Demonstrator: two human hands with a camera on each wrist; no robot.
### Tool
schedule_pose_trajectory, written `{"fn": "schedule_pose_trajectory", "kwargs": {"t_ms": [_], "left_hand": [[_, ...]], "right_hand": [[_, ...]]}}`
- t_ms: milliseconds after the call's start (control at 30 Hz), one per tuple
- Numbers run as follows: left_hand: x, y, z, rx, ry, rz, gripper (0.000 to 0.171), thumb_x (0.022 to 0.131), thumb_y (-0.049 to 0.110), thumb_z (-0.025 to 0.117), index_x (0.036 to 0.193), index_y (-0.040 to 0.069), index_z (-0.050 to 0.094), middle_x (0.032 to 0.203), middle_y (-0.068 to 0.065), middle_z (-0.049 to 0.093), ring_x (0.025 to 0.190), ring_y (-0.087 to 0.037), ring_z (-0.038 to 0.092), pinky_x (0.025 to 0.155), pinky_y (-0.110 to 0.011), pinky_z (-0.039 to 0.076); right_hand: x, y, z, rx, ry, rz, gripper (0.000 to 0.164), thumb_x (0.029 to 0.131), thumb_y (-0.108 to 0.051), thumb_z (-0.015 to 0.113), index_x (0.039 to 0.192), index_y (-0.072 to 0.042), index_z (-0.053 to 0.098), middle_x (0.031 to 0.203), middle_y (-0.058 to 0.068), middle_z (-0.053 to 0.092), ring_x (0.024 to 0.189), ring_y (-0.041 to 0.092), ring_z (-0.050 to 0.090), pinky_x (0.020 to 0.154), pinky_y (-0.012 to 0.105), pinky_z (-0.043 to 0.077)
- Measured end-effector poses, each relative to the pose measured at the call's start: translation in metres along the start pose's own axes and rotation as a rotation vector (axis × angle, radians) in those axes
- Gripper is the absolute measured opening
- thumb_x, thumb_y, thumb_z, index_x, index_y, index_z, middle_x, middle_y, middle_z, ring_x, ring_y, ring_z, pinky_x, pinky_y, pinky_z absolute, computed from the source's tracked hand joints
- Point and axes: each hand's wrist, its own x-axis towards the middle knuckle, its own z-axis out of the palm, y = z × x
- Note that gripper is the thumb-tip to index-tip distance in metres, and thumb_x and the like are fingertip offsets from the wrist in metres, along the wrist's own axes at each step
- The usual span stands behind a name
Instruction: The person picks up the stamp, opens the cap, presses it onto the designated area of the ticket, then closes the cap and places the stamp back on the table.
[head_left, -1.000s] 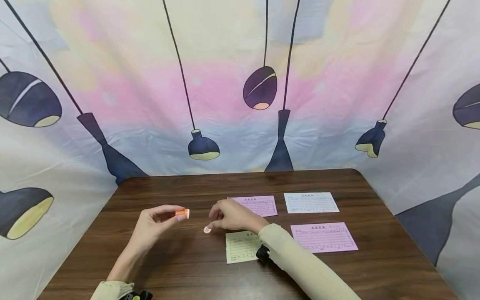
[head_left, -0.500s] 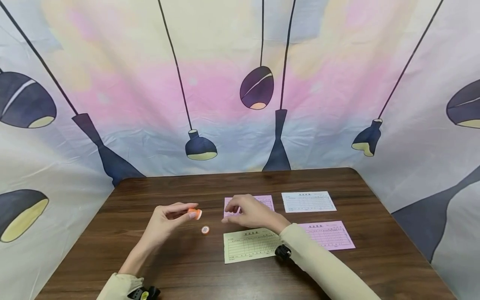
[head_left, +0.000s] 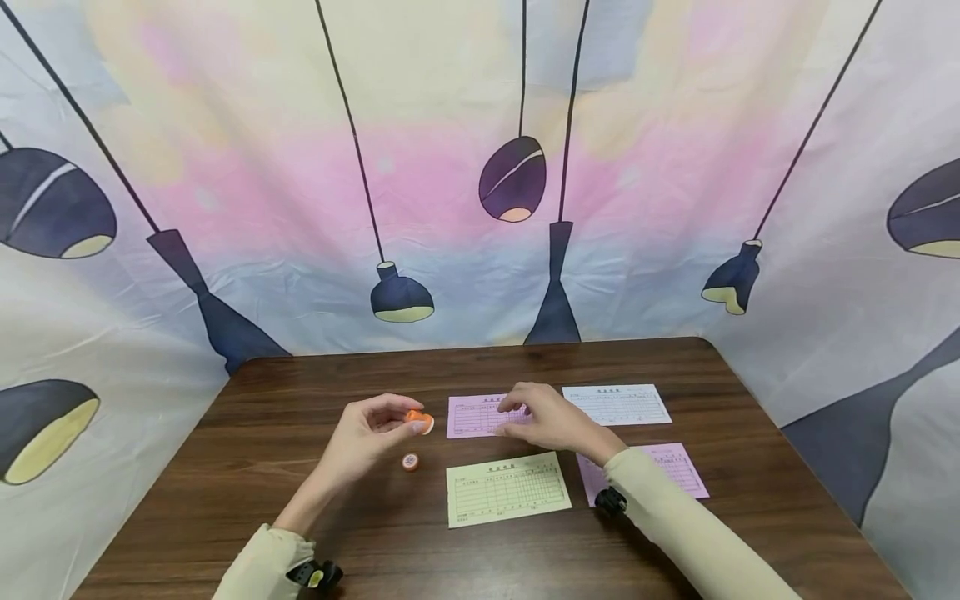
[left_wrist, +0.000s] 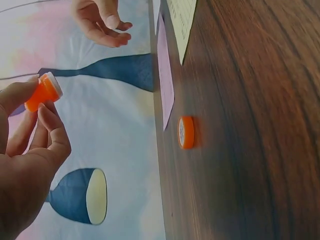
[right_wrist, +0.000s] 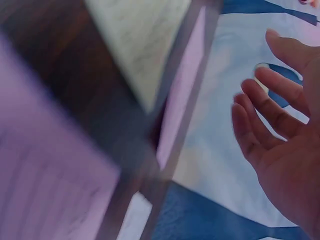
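Observation:
In the head view my left hand (head_left: pixel 360 435) pinches a small orange stamp (head_left: pixel 418 418) between thumb and fingers, above the table. The left wrist view shows this stamp (left_wrist: pixel 44 93) tilted, its white end facing away from the palm. Below it a round orange cap (head_left: pixel 409 462) with a printed white top lies on the wood. My right hand (head_left: pixel 553 423) holds nothing; its fingers are loosely bent over the far pink slip (head_left: pixel 468 417), partly covering it. In the right wrist view the right hand's (right_wrist: pixel 287 122) fingers are spread apart.
A yellow printed slip (head_left: pixel 506 490) lies to the right of the cap. Behind the right hand is a pale blue slip (head_left: pixel 618 404), and a second pink slip (head_left: pixel 675 468) lies partly under the right forearm. A patterned cloth (head_left: pixel 450 208) hangs behind the table (head_left: pixel 225 492).
My right hand has left the cap and moved right, over the far pink slip. My left hand has moved right with the stamp, tilting it. The cap stays on the table.

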Motion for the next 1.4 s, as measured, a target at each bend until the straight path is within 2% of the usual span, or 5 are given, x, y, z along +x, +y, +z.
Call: {"fn": "schedule_pose_trajectory", "kwargs": {"t_ms": [267, 533, 767, 1133, 1400], "left_hand": [[0.016, 0.001, 0.016, 0.111, -0.007, -0.011, 0.028, 0.089, 0.024, 0.086, 0.116, 0.016, 0.081, 0.11, -0.008, 0.078, 0.087, -0.012, 0.071, 0.075, -0.023, 0.058], [0.029, 0.0, 0.028, 0.135, -0.056, -0.009, 0.037, 0.089, 0.022, 0.085, 0.123, 0.009, 0.078, 0.104, -0.009, 0.078, 0.087, -0.012, 0.07, 0.075, -0.021, 0.057], [0.04, 0.0, 0.041, 0.094, -0.069, -0.042, 0.033, 0.087, 0.021, 0.087, 0.118, 0.012, 0.078, 0.099, -0.007, 0.08, 0.088, -0.029, 0.075, 0.073, -0.024, 0.06], [0.058, -0.002, 0.054, 0.149, -0.092, 0.018, 0.021, 0.089, 0.019, 0.086, 0.109, 0.016, 0.081, 0.096, -0.005, 0.079, 0.078, -0.013, 0.068, 0.066, -0.021, 0.054], [0.067, 0.0, 0.065, 0.147, -0.106, 0.012, 0.022, 0.089, 0.021, 0.086, 0.108, 0.012, 0.08, 0.095, -0.006, 0.08, 0.085, -0.032, 0.073, 0.067, -0.022, 0.056]], "right_hand": [[-0.016, 0.019, -0.003, -0.1, -0.03, 0.036, 0.05, 0.097, -0.044, 0.075, 0.132, -0.009, 0.07, 0.137, 0.008, 0.066, 0.131, 0.029, 0.059, 0.107, 0.051, 0.052], [-0.027, 0.037, -0.008, -0.208, -0.082, 0.029, 0.062, 0.097, -0.046, 0.075, 0.143, -0.006, 0.062, 0.148, 0.014, 0.06, 0.137, 0.033, 0.059, 0.111, 0.051, 0.051], [-0.033, 0.057, -0.014, -0.296, -0.176, 0.008, 0.082, 0.099, -0.059, 0.066, 0.159, -0.007, 0.045, 0.168, 0.014, 0.041, 0.154, 0.036, 0.043, 0.121, 0.055, 0.042], [-0.038, 0.07, -0.014, -0.367, -0.302, -0.039, 0.096, 0.098, -0.073, 0.053, 0.167, -0.01, 0.028, 0.176, 0.011, 0.023, 0.161, 0.036, 0.029, 0.126, 0.055, 0.034], [-0.034, 0.07, -0.011, -0.387, -0.331, -0.042, 0.099, 0.098, -0.077, 0.047, 0.168, -0.011, 0.024, 0.177, 0.009, 0.018, 0.163, 0.032, 0.024, 0.128, 0.052, 0.032]]}}
